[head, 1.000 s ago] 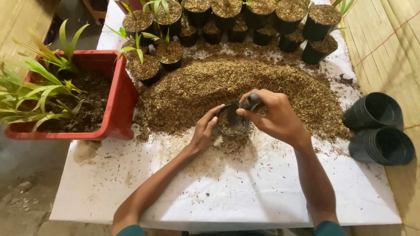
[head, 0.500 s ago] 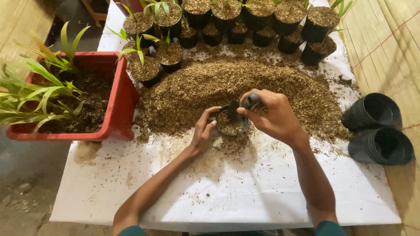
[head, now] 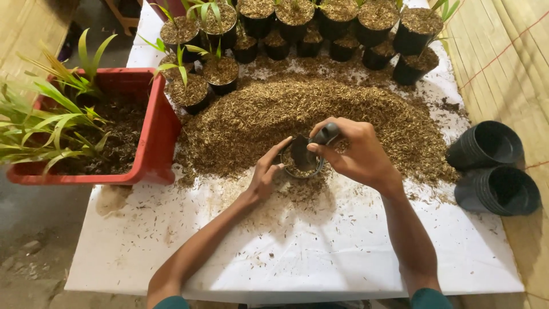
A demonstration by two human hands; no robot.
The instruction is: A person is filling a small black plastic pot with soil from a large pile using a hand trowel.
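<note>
The small black pot [head: 302,157] stood at the near edge of the husk heap [head: 309,117], close enough that filling needed only a short reach. The left hand [head: 266,171] curled its fingers against the pot's left wall, seemingly to steady it, while the right hand [head: 357,151] gripped a dark scoop [head: 320,137] whose blade dipped into the pot's mouth. Filled pots [head: 297,23] lined the heap's far side, with empty stacks [head: 494,166] to its right.
</note>
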